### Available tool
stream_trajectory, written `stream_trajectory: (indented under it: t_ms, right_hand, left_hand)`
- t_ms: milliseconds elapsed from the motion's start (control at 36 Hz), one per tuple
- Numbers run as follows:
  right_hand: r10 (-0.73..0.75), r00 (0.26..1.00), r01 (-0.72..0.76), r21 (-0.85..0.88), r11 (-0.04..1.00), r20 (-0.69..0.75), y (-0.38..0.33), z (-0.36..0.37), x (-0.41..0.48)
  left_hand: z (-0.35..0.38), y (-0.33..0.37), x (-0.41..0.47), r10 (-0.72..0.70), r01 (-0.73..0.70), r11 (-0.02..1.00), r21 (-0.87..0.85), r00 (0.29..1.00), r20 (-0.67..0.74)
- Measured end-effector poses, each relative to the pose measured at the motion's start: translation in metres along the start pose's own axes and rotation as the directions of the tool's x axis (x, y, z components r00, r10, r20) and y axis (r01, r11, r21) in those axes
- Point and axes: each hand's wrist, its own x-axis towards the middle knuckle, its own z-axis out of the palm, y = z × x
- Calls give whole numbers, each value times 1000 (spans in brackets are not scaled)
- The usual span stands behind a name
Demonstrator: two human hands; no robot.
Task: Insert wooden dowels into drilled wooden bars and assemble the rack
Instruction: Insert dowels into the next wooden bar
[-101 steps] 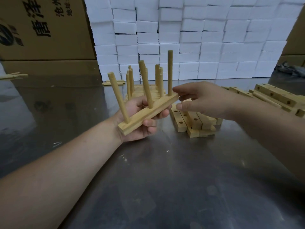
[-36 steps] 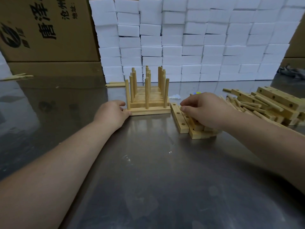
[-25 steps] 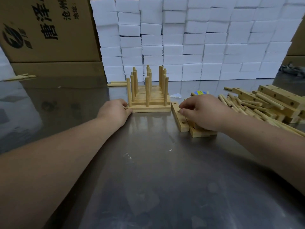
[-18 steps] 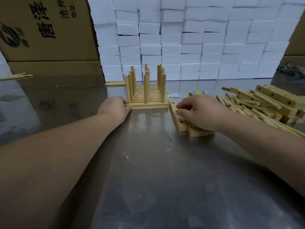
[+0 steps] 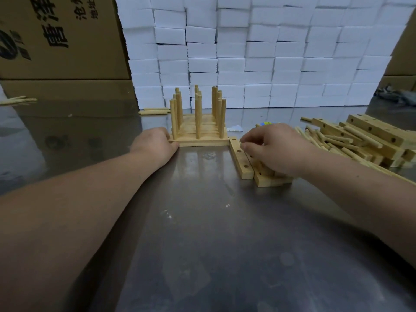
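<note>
Here, three upright dowels (image 5: 197, 119) stand in the nearest bar (image 5: 199, 142)

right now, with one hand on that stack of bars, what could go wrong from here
The right hand curls over the short stack of bars; lifting one may drag the loose drilled bar beside it into the doweled bars. The left hand touches that row's front corner; a push could skew it. The right forearm passes near the heaped dowel pile, which could roll.

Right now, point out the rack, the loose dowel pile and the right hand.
rack (image 5: 209, 140): head view, front bar's top face.
dowel pile (image 5: 337, 140): head view, one dowel mid-pile.
right hand (image 5: 276, 149): head view, back of the hand.
</note>
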Motion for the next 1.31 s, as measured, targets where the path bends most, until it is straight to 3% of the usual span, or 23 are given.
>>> stream_trajectory:
  t_ms: [111, 250, 361, 472, 556, 667, 778, 944, 1056, 1194, 1306]
  right_hand:
    - [104, 986, -94, 80, 992, -131, 11, -10, 8]
    - [265, 961, -268, -38, 963, -80, 26, -18, 15]
    - [373, 927, -371, -218, 903, -33, 37, -19, 18]
    - [427, 903, -391, -315, 865, 50, 44, -11, 17]
    - [421, 907, -400, -322, 858, -3, 49, -12, 17]
    - [469, 882, -454, -349, 820, -45, 58, -14, 17]
    - [519, 855, -480, -365, 798, 10, 63, -11, 15]
    - [483, 875, -470, -216, 856, 11, 67, -15, 17]
    - [491, 863, -501, -314, 807, -116, 72, -19, 17]
    - [541, 841, -474, -446, 759, 27, 72, -15, 14]
    - [517, 855, -454, -444, 773, 26, 73, -14, 15]
  left_hand:
    - [-3, 4, -7, -12, 12, 1000, -3, 999, -53]
    - [-13, 12, -29, 69, -79, 996, -41, 976, -208]
    - [-17, 36, -53, 2, -31, 968, -247, 993, -115]
    - [-8, 77, -82, 115, -101, 910, -402, 993, 12]
    - [-2, 97, -95, 173, -132, 893, -431, 983, 58]
    - [-2, 100, -99, 298, -218, 877, -428, 946, 129]
    - [-1, 98, -101, 394, -338, 905, -260, 896, 207]
    - [-3, 99, -101, 388, -338, 905, -256, 904, 179]
    - [-4, 98, -101, 361, -315, 912, -264, 920, 151]
    - [-5, 98, -100, 379, -330, 914, -238, 902, 207]
    - [-4, 98, -100, 382, -338, 918, -208, 892, 240]
